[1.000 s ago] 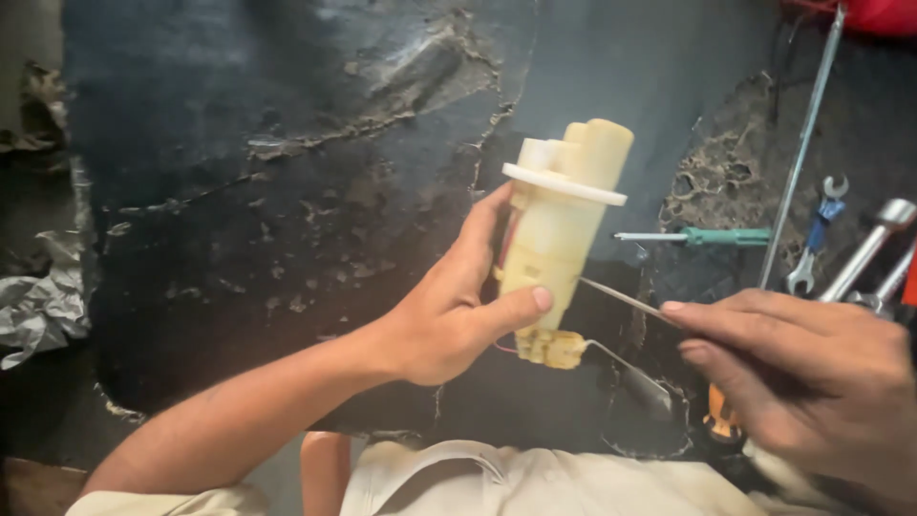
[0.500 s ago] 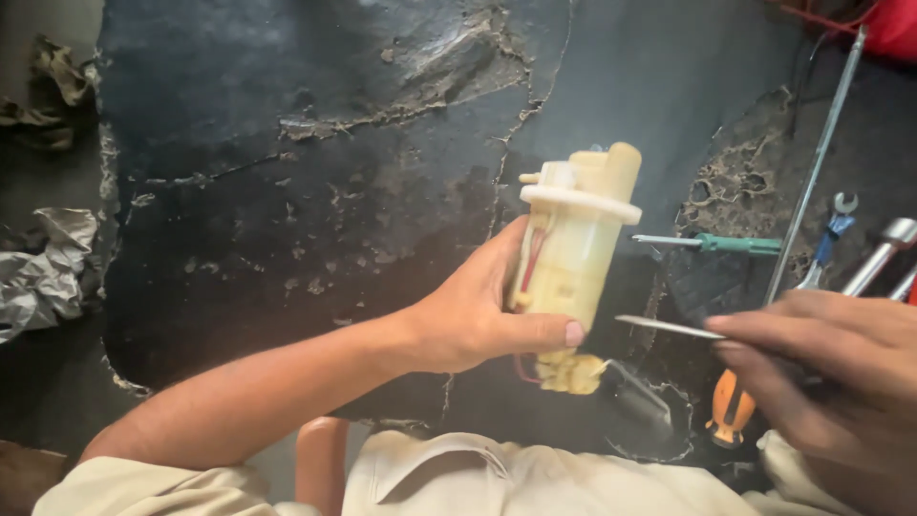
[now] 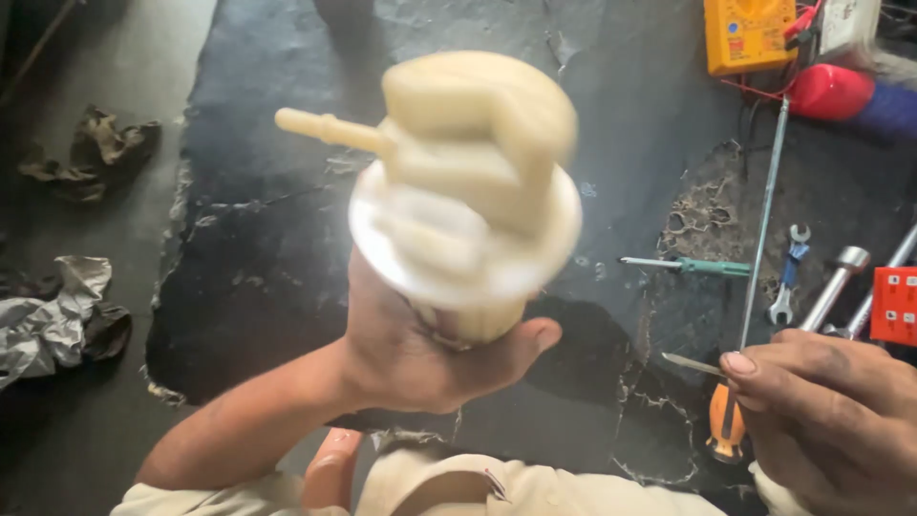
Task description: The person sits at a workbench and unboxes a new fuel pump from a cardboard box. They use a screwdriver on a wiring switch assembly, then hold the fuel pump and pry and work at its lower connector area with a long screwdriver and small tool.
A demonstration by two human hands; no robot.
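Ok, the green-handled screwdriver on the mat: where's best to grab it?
Grip the green-handled screwdriver by its green handle, coming down from above. It lies flat with its thin shaft pointing left and open mat on both sides; the handle is the thicker part, though the long rod lies close to its right end.

Smooth cream plastic pump housing (image 3: pixel 473 182), shiny metal spanner (image 3: pixel 789 275), and a rough, cracked black mat (image 3: pixel 287 258).

bright daylight, foreground motion-blurred
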